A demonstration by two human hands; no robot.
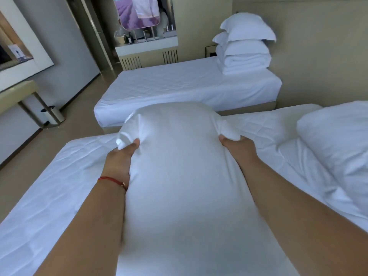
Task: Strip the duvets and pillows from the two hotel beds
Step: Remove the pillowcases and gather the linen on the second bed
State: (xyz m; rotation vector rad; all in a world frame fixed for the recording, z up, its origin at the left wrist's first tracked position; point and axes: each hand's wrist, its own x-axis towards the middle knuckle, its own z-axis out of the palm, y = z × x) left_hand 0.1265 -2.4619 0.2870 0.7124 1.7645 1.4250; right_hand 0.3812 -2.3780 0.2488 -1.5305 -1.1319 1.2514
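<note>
I have the pillow (185,176) lifted in front of me, my left hand (121,158) bunching the cloth at its far left corner and my right hand (238,147) pinching the far right corner, thumbs on top, the fingers hidden behind the fabric. Its bulk hangs back toward me between my forearms.

The risk I see: I am holding loose case fabric, not the filling, so a sharp swing could let the pillow slide inside its case or the corners slip from my fingers, and it would drop on the near bed (49,196) below my grip. To the right of my right hand a second pillow (338,142) lies on this bed; swinging that way could knock it off.

Beyond my hands, across a narrow gap, the far bed (179,86) shows only its sheet, with a stack of pillows and folded duvets (245,46) at its head. The sheet beneath me is wrinkled. Far left of my left hand are a desk (18,94), a small bin (52,115) and tan floor (83,108).
</note>
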